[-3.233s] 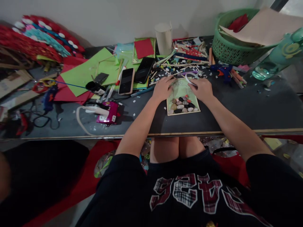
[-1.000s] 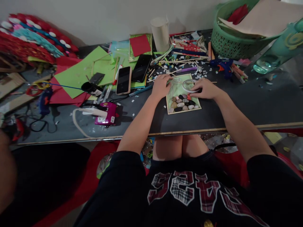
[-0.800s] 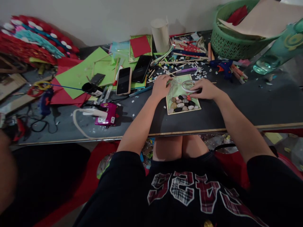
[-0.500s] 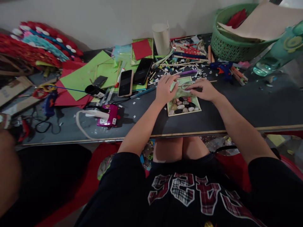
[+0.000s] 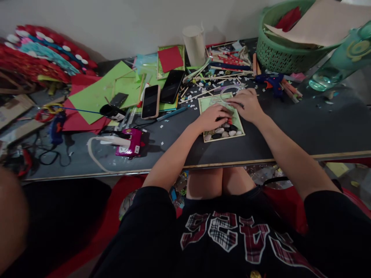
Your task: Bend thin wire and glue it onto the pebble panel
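Observation:
A small green board with a pale raised border (image 5: 240,125) lies on the table before me, with black, white and brown pebbles (image 5: 222,132) along its near part and a small red piece (image 5: 230,121) among them. My left hand (image 5: 213,117) reaches over the pebbles, fingers bent down and closed; what is under the fingertips is hidden. At the board's far right corner, my right hand (image 5: 248,105) has its fingers closed on a thin clear ring (image 5: 222,92), which looks like a roll of tape. A thin stick pokes out beside that hand.
Behind the board lie paper scraps and sticks (image 5: 220,75), with a white cylinder (image 5: 194,46). A green basket (image 5: 285,54), a bottle (image 5: 327,65) and a blue glue gun (image 5: 271,80) stand right. Two phones (image 5: 150,101) and a purple power adapter (image 5: 129,143) lie left.
My left hand has moved from the board's far left corner down onto the pebbles. My right hand has shifted slightly away from me, and the clear ring has moved with it past the board's far edge.

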A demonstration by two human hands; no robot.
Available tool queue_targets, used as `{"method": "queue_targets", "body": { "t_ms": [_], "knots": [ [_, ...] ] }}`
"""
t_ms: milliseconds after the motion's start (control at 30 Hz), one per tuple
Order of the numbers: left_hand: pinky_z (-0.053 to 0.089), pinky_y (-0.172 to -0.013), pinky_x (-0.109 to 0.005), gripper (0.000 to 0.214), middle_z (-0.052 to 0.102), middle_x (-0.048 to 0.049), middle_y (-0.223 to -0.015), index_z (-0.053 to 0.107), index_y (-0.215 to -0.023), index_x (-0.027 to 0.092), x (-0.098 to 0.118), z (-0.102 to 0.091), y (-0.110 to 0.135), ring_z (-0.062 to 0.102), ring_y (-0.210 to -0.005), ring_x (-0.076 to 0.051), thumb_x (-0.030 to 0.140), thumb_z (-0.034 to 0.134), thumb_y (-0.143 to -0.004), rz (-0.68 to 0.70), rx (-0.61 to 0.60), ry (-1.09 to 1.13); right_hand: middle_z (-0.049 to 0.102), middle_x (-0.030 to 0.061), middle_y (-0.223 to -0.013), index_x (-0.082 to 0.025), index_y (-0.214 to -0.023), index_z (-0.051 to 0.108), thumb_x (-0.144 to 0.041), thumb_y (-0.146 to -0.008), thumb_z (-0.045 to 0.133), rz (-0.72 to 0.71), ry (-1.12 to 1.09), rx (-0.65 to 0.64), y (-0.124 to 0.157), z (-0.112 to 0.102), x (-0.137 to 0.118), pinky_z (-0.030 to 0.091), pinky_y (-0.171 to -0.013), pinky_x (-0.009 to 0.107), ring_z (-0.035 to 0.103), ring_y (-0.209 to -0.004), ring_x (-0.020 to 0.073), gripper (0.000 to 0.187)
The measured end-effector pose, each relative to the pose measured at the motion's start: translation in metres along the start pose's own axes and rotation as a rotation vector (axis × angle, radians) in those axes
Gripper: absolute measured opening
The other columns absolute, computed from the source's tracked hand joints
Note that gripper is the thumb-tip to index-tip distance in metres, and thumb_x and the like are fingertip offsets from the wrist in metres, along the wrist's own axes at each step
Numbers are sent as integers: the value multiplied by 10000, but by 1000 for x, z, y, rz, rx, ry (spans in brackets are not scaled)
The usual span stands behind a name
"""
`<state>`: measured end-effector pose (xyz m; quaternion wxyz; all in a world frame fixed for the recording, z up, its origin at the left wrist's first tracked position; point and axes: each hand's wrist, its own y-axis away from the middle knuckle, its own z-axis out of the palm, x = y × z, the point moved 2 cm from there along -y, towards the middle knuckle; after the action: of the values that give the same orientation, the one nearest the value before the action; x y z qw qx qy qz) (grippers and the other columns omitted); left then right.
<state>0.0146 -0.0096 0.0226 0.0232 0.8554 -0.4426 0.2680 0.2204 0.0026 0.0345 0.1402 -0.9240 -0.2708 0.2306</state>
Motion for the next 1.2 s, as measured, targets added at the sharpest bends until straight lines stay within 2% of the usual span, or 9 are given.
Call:
{"method": "queue_targets", "body": {
  "t_ms": [100, 233, 367, 433, 533, 633, 800, 1000, 1200],
  "knots": [
    [512, -1096, -452, 190, 761, -72, -1210, 775, -1111, 245, 3, -3, 1, 649, -1241, -263, 255, 630, -989, -63, 29, 89, 810, 73, -1099, -317, -1178, 817, -520, -1078, 442, -56, -19, -33, -1, 11, 3, 381, -1101, 560, 673, -1139, 302, 438],
    [526, -1016, -381, 108, 786, -60, -1099, 774, -1024, 218, 5, -5, 3, 687, -1151, -232, 247, 705, -946, -148, 81, 230, 823, 63, -1063, -322, -1134, 827, -553, -1061, 464, -87, -59, 3, -1, 17, 5, 388, -1096, 570, 683, -1125, 308, 436],
    [513, -782, -275, 124, 788, -48, -1038, 774, -1021, 205, -3, -2, 2, 695, -879, -154, 275, 697, -954, -231, 216, 356, 823, 63, -1107, -319, -1074, 832, -607, -1033, 493, -86, -85, 112, 2, 13, 0, 407, -1097, 578, 666, -1165, 325, 446],
    [473, -697, -248, 197, 794, -45, -1002, 760, -1069, 194, -11, 0, 2, 667, -779, -124, 347, 680, -973, -248, 329, 441, 824, 60, -1081, -311, -1049, 828, -623, -1028, 493, -83, -96, 185, 4, 8, -5, 432, -1081, 560, 675, -1140, 311, 459],
    [474, -694, -241, 454, 795, -68, -996, 746, -1066, 171, -19, 3, 1, 694, -836, -136, 602, 671, -946, -223, 442, 547, 826, 47, -1044, -304, -1015, 822, -656, -1004, 532, -108, -109, 284, 5, 2, -13, 459, -1057, 535, 690, -1108, 296, 456],
    [485, -682, -249, 681, 796, -86, -995, 743, -1051, 162, -22, 6, -1, 713, -859, -153, 806, 614, -872, -206, 477, 597, 824, 37, -1034, -313, -975, 821, -670, -978, 586, -123, -113, 319, 5, -2, -18, 474, -1041, 527, 698, -1100, 295, 427],
    [462, -631, -249, 817, 791, -69, -921, 760, -1028, 159, -22, 7, -2, 651, -718, -121, 917, 565, -795, -220, 515, 576, 817, 32, -978, -312, -909, 819, -649, -975, 618, -155, -113, 350, 6, -3, -20, 488, -1019, 527, 707, -1060, 286, 399],
    [454, -646, -249, 737, 792, -72, -934, 759, -1009, 165, -21, 5, -1, 672, -765, -131, 862, 588, -839, -208, 489, 566, 794, 27, -944, -331, -862, 815, -610, -973, 638, -165, -117, 383, 5, -1, -19, 482, -1018, 549, 685, -1035, 282, 348],
    [452, -679, -259, 397, 800, -63, -964, 747, -1019, 186, -23, -2, 2, 698, -842, -151, 563, 635, -967, -195, 489, 516, 788, 53, -976, -284, -868, 759, -564, -1009, 579, -59, -67, 416, 6, -5, -7, 462, -1052, 568, 692, -1073, 302, 362]
  ]
}}
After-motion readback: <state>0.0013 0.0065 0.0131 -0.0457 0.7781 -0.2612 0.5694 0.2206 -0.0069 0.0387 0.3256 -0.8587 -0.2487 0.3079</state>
